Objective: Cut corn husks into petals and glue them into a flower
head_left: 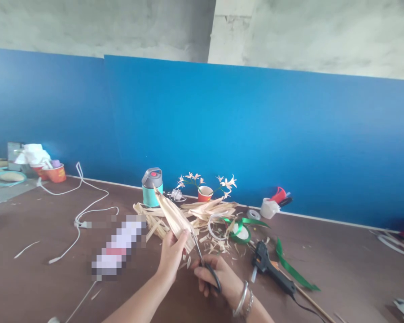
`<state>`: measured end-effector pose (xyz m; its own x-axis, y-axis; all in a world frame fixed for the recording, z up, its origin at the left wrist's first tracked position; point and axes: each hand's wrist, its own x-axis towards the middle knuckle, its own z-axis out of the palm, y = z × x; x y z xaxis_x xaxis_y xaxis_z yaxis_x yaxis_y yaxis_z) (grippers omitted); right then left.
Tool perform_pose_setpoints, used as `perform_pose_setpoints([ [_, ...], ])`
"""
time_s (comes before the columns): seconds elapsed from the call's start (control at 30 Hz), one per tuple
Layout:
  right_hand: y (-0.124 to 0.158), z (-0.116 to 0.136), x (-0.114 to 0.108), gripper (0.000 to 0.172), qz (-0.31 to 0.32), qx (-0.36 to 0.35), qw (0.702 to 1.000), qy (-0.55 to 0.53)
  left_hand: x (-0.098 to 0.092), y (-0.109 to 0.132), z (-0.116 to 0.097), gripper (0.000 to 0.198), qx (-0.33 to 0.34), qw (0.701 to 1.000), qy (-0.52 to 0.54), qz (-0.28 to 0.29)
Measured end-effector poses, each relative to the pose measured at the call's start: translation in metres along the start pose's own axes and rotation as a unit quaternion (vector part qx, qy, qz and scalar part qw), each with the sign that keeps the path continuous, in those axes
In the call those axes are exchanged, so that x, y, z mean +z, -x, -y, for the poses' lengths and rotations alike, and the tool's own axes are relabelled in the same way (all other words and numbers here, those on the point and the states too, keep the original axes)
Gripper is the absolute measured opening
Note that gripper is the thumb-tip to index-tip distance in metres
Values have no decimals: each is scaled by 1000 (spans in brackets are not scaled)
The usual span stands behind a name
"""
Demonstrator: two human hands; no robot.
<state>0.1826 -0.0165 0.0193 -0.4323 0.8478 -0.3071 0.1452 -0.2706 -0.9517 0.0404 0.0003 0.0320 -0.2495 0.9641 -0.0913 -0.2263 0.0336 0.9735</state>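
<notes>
A pale dried corn husk is pinched between the thumb and fingers of my left hand, its pointed tip slanting up and away to the left. My right hand grips a pair of scissors by the dark handles. The metal blades reach up to the husk's right edge, close beside my left thumb; whether they are parted I cannot make out. Behind both hands lies a heap of more husks, with small cut scraps scattered on the brown table.
A glue gun and a green ribbon roll lie to the right. Behind stand a turquoise flask and a paper cup with husk-like flowers. A white cable loops at left. A blue partition borders the table.
</notes>
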Motion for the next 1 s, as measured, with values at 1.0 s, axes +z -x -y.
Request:
perform_pose_setpoints([
  [1.0,-7,-4,0,41,-31,-35,999,18,2,3,-1,33,6,999,38,7],
])
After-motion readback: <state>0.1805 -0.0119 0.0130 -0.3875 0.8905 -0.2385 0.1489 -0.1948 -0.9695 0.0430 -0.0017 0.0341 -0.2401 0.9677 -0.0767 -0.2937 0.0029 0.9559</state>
